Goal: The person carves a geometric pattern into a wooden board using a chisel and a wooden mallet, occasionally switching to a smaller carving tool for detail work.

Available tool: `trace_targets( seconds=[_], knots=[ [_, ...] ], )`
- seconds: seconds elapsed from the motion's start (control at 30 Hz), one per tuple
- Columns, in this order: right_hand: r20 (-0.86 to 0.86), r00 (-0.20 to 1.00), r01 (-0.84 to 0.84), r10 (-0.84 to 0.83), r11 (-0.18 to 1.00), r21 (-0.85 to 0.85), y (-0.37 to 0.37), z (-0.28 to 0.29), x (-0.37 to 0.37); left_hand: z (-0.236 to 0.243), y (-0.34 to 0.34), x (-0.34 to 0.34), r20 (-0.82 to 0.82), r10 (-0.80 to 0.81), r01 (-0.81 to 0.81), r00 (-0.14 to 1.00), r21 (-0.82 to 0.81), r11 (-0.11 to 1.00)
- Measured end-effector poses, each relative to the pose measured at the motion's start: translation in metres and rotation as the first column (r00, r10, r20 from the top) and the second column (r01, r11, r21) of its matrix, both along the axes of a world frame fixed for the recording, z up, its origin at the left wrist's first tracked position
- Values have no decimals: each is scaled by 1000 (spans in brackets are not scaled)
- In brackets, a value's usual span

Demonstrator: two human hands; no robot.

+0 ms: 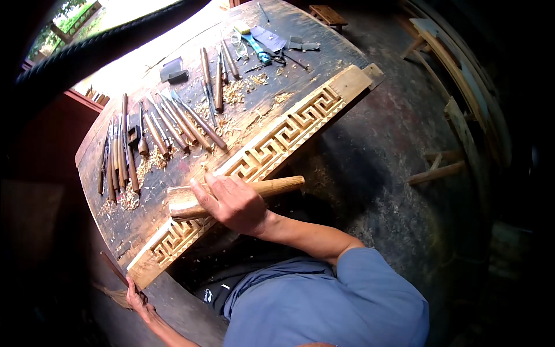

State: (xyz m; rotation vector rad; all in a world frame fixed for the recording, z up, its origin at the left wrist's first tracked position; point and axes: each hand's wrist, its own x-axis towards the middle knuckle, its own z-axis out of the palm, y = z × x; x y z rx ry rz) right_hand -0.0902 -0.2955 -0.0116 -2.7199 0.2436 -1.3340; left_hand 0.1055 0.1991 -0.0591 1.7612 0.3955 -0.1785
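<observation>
We see the carved board lying along the near edge of the worktable, its long axis slanting from the left hand at its lower-left end away to the upper right. Our right hand, nearer its middle, is closed round the wooden mallet, which crosses above the carving; our left, well apart, seems to grasp a slim brown tool, though we cannot tell whether it touches the board, and beyond lie loose chisels among shavings.
</observation>
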Motion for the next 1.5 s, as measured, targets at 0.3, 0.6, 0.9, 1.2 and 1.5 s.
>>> trace_targets(
  seconds=[0.3, 0.6, 0.9, 1.2, 1.5],
  knots=[
    [-74, 997, 29, -32, 999, -41, 2, 5, 15, 27, -32, -15, 204, -27, -52, 979, 376, 925],
    [-191, 981, -15, 12, 1000, -16, 15, 7, 11, 48, -83, -71, 393, 65, -122, 917, 123, 985],
    [-187, 982, 24, -32, 999, -46, 1, 7, 9, 35, -114, -80, 432, 140, -253, 891, 216, 943],
    [-148, 988, 45, -47, 999, -18, -47, 2, -8, 59, -163, -109, 336, -8, -90, 942, 275, 957],
    [-141, 990, 28, -28, 1000, -2, -57, 12, -9, 76, -185, -120, 413, -201, -79, 888, 569, 818]
  ],
)
